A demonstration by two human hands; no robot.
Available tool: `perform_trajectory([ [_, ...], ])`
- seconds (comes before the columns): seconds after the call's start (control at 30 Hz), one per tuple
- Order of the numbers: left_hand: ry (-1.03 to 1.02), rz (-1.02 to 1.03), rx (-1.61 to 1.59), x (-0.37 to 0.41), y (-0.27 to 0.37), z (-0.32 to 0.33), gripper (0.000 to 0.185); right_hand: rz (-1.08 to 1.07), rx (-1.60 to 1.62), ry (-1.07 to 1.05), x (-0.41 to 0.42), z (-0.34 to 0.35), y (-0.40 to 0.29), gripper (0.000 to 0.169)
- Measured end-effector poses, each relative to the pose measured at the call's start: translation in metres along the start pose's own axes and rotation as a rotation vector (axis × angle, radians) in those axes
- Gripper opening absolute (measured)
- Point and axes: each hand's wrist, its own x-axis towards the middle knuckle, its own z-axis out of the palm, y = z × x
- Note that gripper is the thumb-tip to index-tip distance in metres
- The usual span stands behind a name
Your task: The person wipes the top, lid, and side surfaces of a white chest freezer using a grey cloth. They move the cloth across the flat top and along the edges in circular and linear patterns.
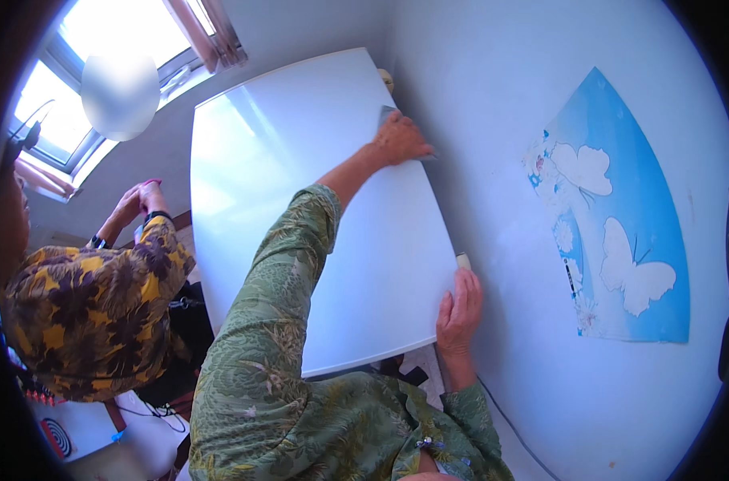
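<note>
My left hand (399, 139) presses a grey cloth (386, 112) onto the far right edge of a white, glossy flat top (280, 198). A corner of the cloth sticks out past that edge. Lower down, my right hand (461, 309) lies against the same right edge, its thumb towards the top and its fingers beside the wall. Just beyond its fingertips is a small cream-coloured piece (463, 260). Whether the right hand grips the edge or only rests there cannot be told. My left forearm reaches across the white top.
A wall (497, 198) with a blue butterfly poster (647, 198) runs close along the right. Another person (94, 306) stands left, hands (137, 201) together. A cream fitting (385, 80) shows behind the top. A dark cable (515, 430) trails at lower right. Windows (124, 30) are upper left.
</note>
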Motion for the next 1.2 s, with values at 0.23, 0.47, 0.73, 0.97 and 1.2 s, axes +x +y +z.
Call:
perform_trajectory([
  [0.23,-0.016,-0.208,0.108,0.028,-0.083,-0.002,0.027,0.021,0.012,-0.070,0.002,-0.002,-0.002,0.036],
  [0.47,-0.137,-0.320,-0.013,0.054,-0.092,0.011,0.035,0.036,0.006,-0.080,-0.002,-0.001,0.002,0.036],
  [0.73,-0.231,-0.113,-0.168,0.031,0.007,-0.017,0.054,0.047,0.018,-0.056,-0.002,-0.004,-0.003,0.039],
  [0.97,-0.131,-0.035,-0.146,-0.011,0.100,-0.007,0.058,-0.008,0.086,0.014,-0.011,0.004,0.005,0.040],
  [1.2,0.071,-0.081,-0.398,-0.083,0.153,-0.050,0.027,-0.032,0.028,0.055,-0.014,-0.005,-0.008,0.041],
])
